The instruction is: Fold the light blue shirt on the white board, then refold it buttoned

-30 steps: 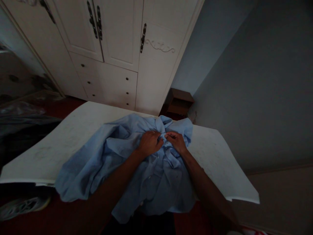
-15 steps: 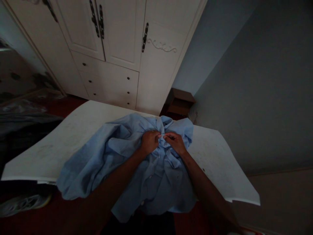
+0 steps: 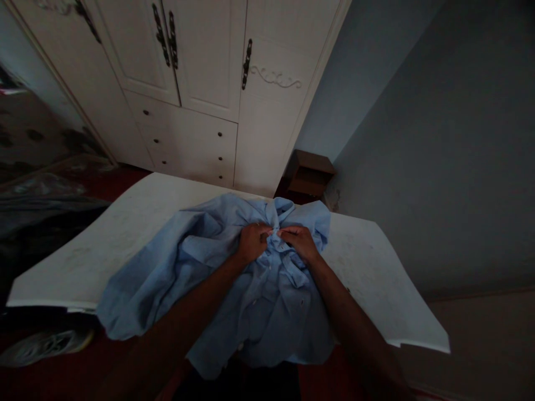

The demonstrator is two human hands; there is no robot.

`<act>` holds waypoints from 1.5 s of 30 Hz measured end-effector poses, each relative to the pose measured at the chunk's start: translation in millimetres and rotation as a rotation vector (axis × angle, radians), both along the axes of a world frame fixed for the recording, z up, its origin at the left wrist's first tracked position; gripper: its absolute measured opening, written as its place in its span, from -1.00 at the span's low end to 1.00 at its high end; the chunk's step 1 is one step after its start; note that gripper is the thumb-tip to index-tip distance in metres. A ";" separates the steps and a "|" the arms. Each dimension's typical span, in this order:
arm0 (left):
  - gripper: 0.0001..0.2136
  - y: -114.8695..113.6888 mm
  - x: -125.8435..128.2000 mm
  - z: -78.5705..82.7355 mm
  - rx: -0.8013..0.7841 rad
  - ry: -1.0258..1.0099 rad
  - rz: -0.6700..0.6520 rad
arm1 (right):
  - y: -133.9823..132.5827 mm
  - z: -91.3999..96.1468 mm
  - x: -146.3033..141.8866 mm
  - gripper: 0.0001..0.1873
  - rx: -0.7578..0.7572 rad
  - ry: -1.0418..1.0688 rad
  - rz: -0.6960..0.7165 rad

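Observation:
A light blue button-up shirt (image 3: 213,239) lies rumpled across a white table, its collar toward the far edge and its lower hem hanging over the near edge. Just below the collar, my left hand (image 3: 253,240) pinches the front of the shirt. My right hand (image 3: 298,240) pinches the fabric right beside it, the fingertips of both hands almost meeting. Small buttons show lower down the front. Whatever lies between the fingertips is too small and dark to make out.
The white table (image 3: 355,250) has scuffed patches. Behind it stands a white wardrobe (image 3: 200,67) with dark handles. A brown box-like cabinet (image 3: 311,172) sits by the grey wall. Dark cloth (image 3: 45,217) lies at the left, and a shoe (image 3: 48,346) is on the red floor.
Both hands stay at the same place below the collar, with only small finger shifts. The left hand has moved very slightly left. The shirt lies almost as before.

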State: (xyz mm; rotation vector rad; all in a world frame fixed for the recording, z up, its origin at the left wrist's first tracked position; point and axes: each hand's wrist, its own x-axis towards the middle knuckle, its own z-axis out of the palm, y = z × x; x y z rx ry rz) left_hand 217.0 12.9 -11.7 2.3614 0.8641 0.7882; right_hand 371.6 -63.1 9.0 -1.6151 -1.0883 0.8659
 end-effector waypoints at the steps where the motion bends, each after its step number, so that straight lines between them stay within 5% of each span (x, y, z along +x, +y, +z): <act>1: -0.71 0.0 0.0 0.1 -0.004 -0.006 0.002 | 0.6 -0.3 -0.5 -0.73 -0.009 0.020 -0.008; 14: -0.78 3.7 -2.1 -2.2 -0.016 -0.032 -0.053 | 8.7 8.2 6.8 -0.73 -0.158 0.151 0.051; 29: -0.78 0.6 -0.3 0.7 0.017 0.055 -0.077 | 7.9 5.2 2.5 -0.69 -0.107 0.133 0.028; 45: -0.76 4.4 -0.7 -6.3 -0.022 -0.168 -0.082 | 10.9 2.0 1.3 -0.71 -0.056 0.095 0.002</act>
